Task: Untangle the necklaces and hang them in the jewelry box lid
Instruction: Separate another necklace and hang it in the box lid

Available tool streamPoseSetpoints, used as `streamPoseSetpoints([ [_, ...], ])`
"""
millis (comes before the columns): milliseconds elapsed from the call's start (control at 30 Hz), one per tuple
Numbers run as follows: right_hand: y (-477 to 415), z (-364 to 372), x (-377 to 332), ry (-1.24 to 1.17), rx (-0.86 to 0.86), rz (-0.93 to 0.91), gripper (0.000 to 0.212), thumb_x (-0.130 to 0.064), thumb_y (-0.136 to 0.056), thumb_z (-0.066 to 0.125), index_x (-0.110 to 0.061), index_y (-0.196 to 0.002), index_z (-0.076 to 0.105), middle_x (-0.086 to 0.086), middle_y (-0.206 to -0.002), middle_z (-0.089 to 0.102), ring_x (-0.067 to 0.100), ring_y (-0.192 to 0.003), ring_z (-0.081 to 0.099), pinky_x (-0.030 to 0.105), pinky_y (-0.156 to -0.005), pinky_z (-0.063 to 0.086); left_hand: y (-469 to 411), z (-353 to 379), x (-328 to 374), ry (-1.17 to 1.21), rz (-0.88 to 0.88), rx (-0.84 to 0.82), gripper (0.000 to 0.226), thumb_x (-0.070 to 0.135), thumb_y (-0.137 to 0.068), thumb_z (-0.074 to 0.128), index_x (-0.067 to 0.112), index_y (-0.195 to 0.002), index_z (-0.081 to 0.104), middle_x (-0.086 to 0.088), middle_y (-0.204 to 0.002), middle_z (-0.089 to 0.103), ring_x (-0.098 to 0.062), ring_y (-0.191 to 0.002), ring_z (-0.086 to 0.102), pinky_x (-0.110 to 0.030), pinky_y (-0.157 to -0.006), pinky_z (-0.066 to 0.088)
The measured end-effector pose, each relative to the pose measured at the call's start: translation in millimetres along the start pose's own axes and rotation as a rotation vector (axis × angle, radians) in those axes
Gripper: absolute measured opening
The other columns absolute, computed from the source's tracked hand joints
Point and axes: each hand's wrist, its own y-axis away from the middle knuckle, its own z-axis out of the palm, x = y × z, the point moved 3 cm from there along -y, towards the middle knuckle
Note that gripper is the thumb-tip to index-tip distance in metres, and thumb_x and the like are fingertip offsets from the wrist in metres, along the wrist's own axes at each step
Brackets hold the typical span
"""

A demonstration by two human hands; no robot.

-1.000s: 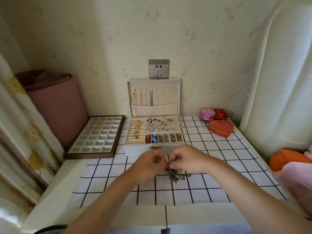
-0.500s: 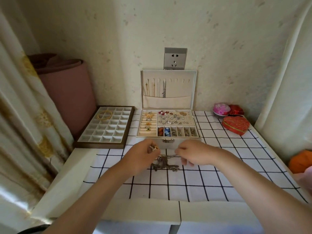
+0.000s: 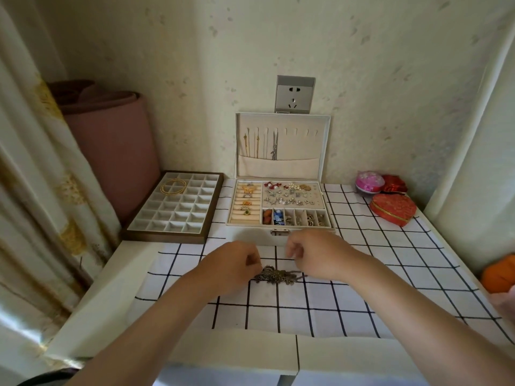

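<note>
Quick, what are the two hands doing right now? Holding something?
Left hand: fingers curled, pinching the tangled necklaces.
Right hand: fingers curled above the tangle; cannot tell if it holds a chain.

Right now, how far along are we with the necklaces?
Done: several chains hang from the left hooks in the jewelry box lid; the right hooks are bare. In hand: the left hand pinches the tangled clump on the checked cloth; the right hand, fingers curled, hovers just above it, grip unclear. Left: separate that clump and hang each chain.
</note>
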Motion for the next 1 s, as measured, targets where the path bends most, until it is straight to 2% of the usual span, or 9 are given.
streamPoseSetpoints([
  [100, -4, 14, -12, -0.11, -0.024, -0.105, 0.011, -0.031, -0.091, 0.066, -0.032, -0.099, 0.073, -0.016, -0.095, 0.066, 0.003, -0.09, 0.062, 0.029, -0.083, 0.055, 0, -2, 3, 0.048, 0.034, 0.017, 0.006, 0.033, -0.097, 0.058, 0.033, -0.094, 0.064, 0.013, -0.096, 0.064, -0.006, -0.09, 0.06, -0.027, -0.082, 0.051],
  [200, -6, 25, -15, -0.243, -0.065, -0.127, 0.014, -0.041, -0.088, 0.071, -0.031, -0.096, 0.077, -0.015, -0.092, 0.07, 0.001, -0.087, 0.063, 0.029, -0.082, 0.053, -1, -8, 8, 0.273, 0.031, 0.052, 0.011, 0.033, -0.099, 0.055, 0.033, -0.089, 0.059, 0.008, -0.082, 0.067, -0.001, -0.074, 0.061, -0.021, -0.066, 0.048],
  [367, -11, 21, -15, -0.553, 0.002, -0.084, 0.013, -0.026, -0.095, 0.066, -0.02, -0.085, 0.074, -0.009, -0.065, 0.066, 0.002, -0.055, 0.056, 0.023, -0.059, 0.043, -2, -16, 13, 0.568, 0.073, 0.094, 0.013, 0.026, -0.098, 0.06, 0.022, -0.087, 0.066, 0.009, -0.068, 0.065, -0.003, -0.066, 0.058, -0.026, -0.071, 0.05],
  [467, -8, 14, -15, -0.853, -0.047, -0.007, 0.019, -0.014, -0.1, 0.055, -0.01, -0.087, 0.068, 0.003, -0.073, 0.071, 0.016, -0.06, 0.059, 0.029, -0.058, 0.046, -2, -14, 16, 0.7, 0.128, 0.086, 0.012, 0.02, -0.097, 0.062, 0.025, -0.09, 0.07, 0.014, -0.08, 0.068, 0.004, -0.075, 0.059, -0.018, -0.077, 0.048],
  [533, -4, 7, -14, -0.92, -0.064, -0.008, 0.027, -0.01, -0.101, 0.046, -0.008, -0.08, 0.064, 0.01, -0.07, 0.068, 0.022, -0.062, 0.06, 0.035, -0.063, 0.047, -2, -10, 17, 0.62, 0.162, 0.084, 0.017, 0.013, -0.098, 0.059, 0.027, -0.098, 0.069, 0.014, -0.088, 0.065, 0.009, -0.074, 0.056, -0.01, -0.075, 0.046],
  [667, 2, -5, -6, -0.774, 0.007, 0.007, 0.046, -0.028, -0.102, 0.047, -0.009, -0.061, 0.054, 0.008, -0.053, 0.053, 0.02, -0.055, 0.051, 0.036, -0.076, 0.051, -2, 5, 16, 0.261, 0.216, 0.001, 0.031, 0.019, -0.092, 0.067, 0.03, -0.121, 0.064, 0.013, -0.112, 0.059, 0.004, -0.093, 0.053, -0.009, -0.081, 0.044],
  [800, 5, -9, 8, -0.519, 0.098, 0.073, 0.043, -0.039, -0.096, 0.059, -0.013, -0.061, 0.055, 0.004, -0.056, 0.051, 0.015, -0.052, 0.048, 0.029, -0.064, 0.041, -4, 14, 21, -0.104, 0.223, 0.018, 0.024, 0.036, -0.086, 0.072, 0.035, -0.11, 0.07, 0.013, -0.112, 0.058, -0.004, -0.106, 0.049, -0.028, -0.092, 0.049],
  [900, 8, -8, 21, -0.207, 0.167, 0.129, 0.041, -0.037, -0.093, 0.062, -0.016, -0.059, 0.054, 0.0, -0.06, 0.052, 0.015, -0.058, 0.051, 0.03, -0.058, 0.038, -8, 15, 23, 0.082, 0.12, 0.009, 0.009, 0.029, -0.088, 0.072, 0.031, -0.097, 0.072, 0.013, -0.097, 0.063, -0.007, -0.091, 0.058, -0.028, -0.085, 0.053],
  [1000, 14, 0, 28, -0.07, 0.148, 0.145, 0.018, -0.03, -0.089, 0.067, -0.023, -0.073, 0.065, -0.005, -0.08, 0.064, 0.013, -0.076, 0.062, 0.033, -0.069, 0.052, -11, 18, 25, 0.366, 0.012, -0.075, 0.005, 0.027, -0.092, 0.068, 0.026, -0.097, 0.068, 0.004, -0.099, 0.069, -0.013, -0.095, 0.065, -0.032, -0.091, 0.054],
])
